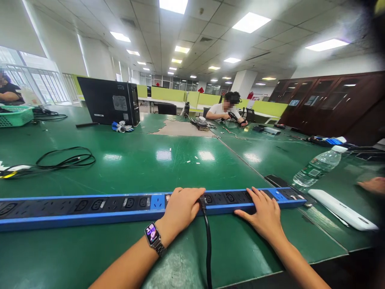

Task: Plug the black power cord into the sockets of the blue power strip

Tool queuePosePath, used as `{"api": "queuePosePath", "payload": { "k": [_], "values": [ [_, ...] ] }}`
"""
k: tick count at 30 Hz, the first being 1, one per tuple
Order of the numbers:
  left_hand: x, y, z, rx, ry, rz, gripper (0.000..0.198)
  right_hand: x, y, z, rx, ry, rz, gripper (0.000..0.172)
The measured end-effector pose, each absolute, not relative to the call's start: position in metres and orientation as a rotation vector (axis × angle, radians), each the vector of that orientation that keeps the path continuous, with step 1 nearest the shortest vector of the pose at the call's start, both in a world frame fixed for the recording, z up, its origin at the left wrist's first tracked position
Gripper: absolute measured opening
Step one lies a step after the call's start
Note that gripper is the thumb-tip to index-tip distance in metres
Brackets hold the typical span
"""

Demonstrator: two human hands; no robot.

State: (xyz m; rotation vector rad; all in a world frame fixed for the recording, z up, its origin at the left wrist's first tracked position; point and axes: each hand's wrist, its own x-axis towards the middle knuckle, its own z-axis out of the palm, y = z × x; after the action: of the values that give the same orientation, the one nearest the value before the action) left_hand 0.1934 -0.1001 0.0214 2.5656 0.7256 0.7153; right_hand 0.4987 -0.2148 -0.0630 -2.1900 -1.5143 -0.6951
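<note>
A long blue power strip (120, 218) with black and blue sockets lies across the near part of the green table. My left hand (182, 208), wearing a watch (153, 236) on the wrist, is closed around the black plug (203, 204) at the strip's middle. From the plug a thick black cable (208, 245) hangs towards me; how deep the plug sits in its socket is hidden. My right hand (266, 212) grasps the strip near its right end, thumb on the front side and fingers spread over the top.
Right of the strip are a water bottle (319, 166), a white elongated device (343, 209) and another person's hand (373, 184). A coiled black cable (67, 157) lies left. Farther back stand a black computer case (108, 100), gloves (122, 127) and a seated person (224, 110).
</note>
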Motion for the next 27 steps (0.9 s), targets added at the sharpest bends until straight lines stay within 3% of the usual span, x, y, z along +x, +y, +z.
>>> {"api": "queuePosePath", "payload": {
  "k": [5,11,13,16,17,23,27],
  "values": [
    [0.194,-0.100,0.023,2.544,0.869,0.684,0.041,0.478,-0.208,-0.058,-2.144,-1.531,-0.628,0.080],
    [0.194,-0.102,0.027,2.780,0.757,0.564,0.043,0.460,-0.206,-0.051,-2.040,-1.573,-0.671,0.081],
    [0.188,-0.103,0.027,2.833,0.728,0.541,0.056,0.445,-0.205,-0.046,-1.918,-1.659,-0.700,0.079],
    [0.168,-0.102,0.026,2.808,0.826,0.559,0.096,0.407,-0.196,-0.036,-1.707,-1.816,-0.673,0.073],
    [0.160,-0.101,0.025,2.787,0.899,0.573,0.100,0.392,-0.191,-0.033,-1.646,-1.850,-0.654,0.070],
    [0.136,-0.097,0.019,2.751,1.160,0.497,0.081,0.337,-0.158,-0.015,-1.428,-1.751,-0.605,0.020],
    [0.140,-0.098,0.019,2.721,1.196,0.488,0.083,0.337,-0.159,-0.012,-1.363,-1.679,-0.688,0.017]
  ]
}}
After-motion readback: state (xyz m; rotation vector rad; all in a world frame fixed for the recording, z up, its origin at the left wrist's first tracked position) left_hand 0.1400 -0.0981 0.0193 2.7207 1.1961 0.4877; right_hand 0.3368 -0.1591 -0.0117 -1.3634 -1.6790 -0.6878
